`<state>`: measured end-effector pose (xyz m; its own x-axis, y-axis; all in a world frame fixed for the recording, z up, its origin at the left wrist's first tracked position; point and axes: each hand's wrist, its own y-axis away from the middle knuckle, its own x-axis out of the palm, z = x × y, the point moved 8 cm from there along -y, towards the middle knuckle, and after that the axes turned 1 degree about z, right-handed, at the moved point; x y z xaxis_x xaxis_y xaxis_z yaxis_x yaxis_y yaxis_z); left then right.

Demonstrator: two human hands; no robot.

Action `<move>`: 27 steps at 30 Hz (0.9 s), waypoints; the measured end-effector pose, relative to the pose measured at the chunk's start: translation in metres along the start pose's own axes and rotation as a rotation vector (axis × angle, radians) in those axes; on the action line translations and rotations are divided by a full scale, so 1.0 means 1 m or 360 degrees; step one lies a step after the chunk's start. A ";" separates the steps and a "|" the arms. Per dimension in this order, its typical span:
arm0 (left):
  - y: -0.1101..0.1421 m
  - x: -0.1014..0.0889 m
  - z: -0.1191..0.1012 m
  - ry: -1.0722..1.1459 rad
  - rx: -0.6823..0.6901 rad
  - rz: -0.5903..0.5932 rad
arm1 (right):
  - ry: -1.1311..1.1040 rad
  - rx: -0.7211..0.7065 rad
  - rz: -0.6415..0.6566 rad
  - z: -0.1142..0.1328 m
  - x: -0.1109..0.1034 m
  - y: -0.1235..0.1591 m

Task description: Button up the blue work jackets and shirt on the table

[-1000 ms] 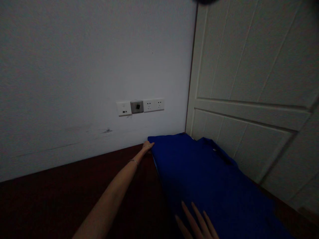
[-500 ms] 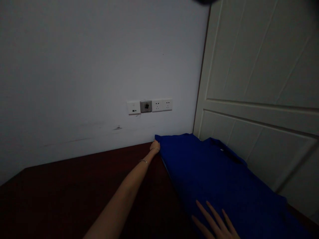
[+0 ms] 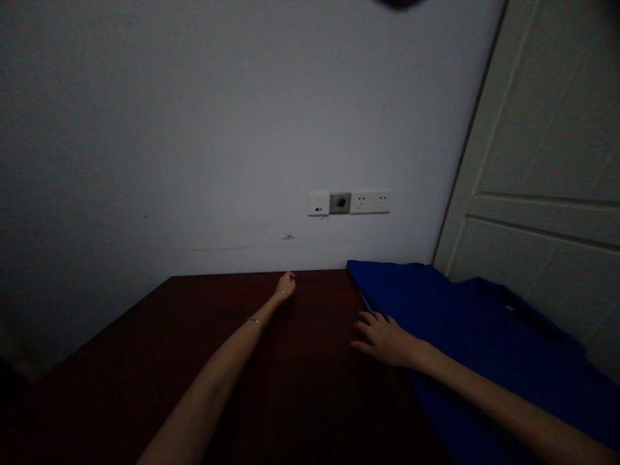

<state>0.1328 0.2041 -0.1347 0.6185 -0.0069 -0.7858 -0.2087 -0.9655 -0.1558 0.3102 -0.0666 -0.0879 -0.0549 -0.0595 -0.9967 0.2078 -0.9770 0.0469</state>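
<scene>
A blue cloth (image 3: 465,329), which looks like a garment, lies spread over the right side of the dark red tabletop (image 3: 232,297). It has a small white label near its raised far-right fold. My left hand (image 3: 287,285) is over the tabletop's far side, left of the cloth and apart from it. Its fingers are curled in, and nothing shows in them. At the cloth's left edge is my right hand (image 3: 387,340), palm down with fingers spread. Its fingertips reach past that edge, and its forearm crosses above the cloth.
Behind the tabletop rises a white wall (image 3: 242,129) with dark scuffs. A row of sockets (image 3: 371,202) and a grey plate (image 3: 340,203) are set in it. A pale panelled door or cabinet front (image 3: 542,168) stands along the right, close to the cloth.
My left hand has let go of the cloth's far-left corner and moved left. My right hand has moved forward from over the cloth to its left edge. The view has turned left.
</scene>
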 end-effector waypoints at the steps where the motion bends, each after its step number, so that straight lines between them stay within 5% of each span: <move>1: 0.006 -0.016 0.014 -0.0030 -0.0008 -0.0046 | 0.0006 -0.0011 0.0064 0.002 0.006 -0.017; 5: 0.033 -0.072 0.062 -0.0199 -0.0021 -0.0152 | 0.0050 0.0110 0.0318 0.002 0.038 -0.081; 10: 0.066 -0.102 0.110 -0.0450 -0.0067 -0.0093 | -0.0054 0.0343 0.0174 -0.004 0.055 -0.136; 19: 0.085 -0.088 0.127 -0.0673 -0.0163 0.0037 | -0.0142 0.0464 -0.0361 -0.011 0.058 -0.131; 27: 0.093 -0.083 0.119 -0.0735 -0.0085 0.0119 | -0.0164 0.0414 -0.0478 -0.012 0.053 -0.114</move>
<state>-0.0276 0.1455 -0.1553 0.1991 0.0277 -0.9796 -0.1931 -0.9789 -0.0669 0.2956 0.0443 -0.1467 -0.1757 0.2290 -0.9575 -0.0857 -0.9724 -0.2168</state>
